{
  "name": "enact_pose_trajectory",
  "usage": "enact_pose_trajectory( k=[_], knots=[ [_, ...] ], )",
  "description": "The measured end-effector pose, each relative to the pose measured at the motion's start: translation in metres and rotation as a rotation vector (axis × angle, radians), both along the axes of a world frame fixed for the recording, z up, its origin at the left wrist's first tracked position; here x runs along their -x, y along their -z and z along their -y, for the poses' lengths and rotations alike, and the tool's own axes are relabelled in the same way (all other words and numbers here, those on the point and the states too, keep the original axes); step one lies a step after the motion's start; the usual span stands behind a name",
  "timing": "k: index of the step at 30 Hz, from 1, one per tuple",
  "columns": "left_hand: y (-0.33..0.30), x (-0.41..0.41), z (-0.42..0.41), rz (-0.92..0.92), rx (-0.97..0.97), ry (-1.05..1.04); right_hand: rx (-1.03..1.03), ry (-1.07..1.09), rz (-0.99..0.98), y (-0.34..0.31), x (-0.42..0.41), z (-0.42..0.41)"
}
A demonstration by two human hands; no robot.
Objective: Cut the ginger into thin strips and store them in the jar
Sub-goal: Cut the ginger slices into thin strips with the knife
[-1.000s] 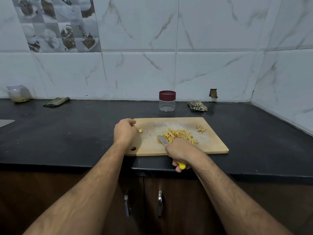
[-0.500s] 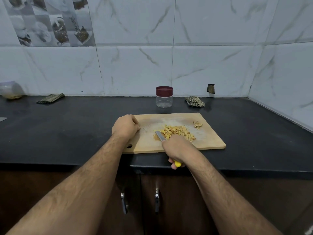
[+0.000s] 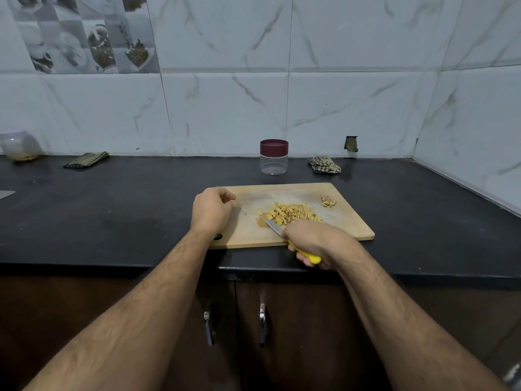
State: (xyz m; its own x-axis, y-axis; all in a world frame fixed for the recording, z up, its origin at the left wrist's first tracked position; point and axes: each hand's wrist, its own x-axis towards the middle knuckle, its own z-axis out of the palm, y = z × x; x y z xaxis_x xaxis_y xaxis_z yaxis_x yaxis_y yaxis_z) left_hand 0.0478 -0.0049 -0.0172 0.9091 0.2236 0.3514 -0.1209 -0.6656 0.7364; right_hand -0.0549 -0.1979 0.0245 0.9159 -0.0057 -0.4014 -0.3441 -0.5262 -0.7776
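Two hands over black counter [image 3: 112, 210]: right [image 3: 313, 238] grips knife [image 3: 275, 227], left [image 3: 211, 211] curled empty.

Black counter [image 3: 141, 210]: chopping board [image 3: 349, 221], lidded jar [image 3: 274, 157], two cloths [image 3: 86, 160].

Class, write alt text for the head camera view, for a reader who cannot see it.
On a wooden cutting board, the right hand grips a yellow-handled knife beside a pile of ginger strips; the left hand rests curled at the board's left end. A lidded clear jar stands behind.
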Motion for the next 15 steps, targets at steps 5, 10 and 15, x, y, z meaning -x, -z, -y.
enact_pose_trajectory(
  k=[5, 10, 15],
  knots=[
    [-0.003, 0.006, 0.008, -0.044, 0.078, 0.044, 0.184, -0.059, 0.096, -0.001, -0.011, -0.002],
    [-0.001, 0.011, 0.013, -0.128, 0.056, 0.043, 0.645, -0.134, 0.299, 0.001, -0.018, -0.019],
    [-0.004, 0.013, 0.014, -0.165, 0.018, 0.03, 0.771, -0.119, 0.324, 0.001, -0.016, -0.027]
  ],
)
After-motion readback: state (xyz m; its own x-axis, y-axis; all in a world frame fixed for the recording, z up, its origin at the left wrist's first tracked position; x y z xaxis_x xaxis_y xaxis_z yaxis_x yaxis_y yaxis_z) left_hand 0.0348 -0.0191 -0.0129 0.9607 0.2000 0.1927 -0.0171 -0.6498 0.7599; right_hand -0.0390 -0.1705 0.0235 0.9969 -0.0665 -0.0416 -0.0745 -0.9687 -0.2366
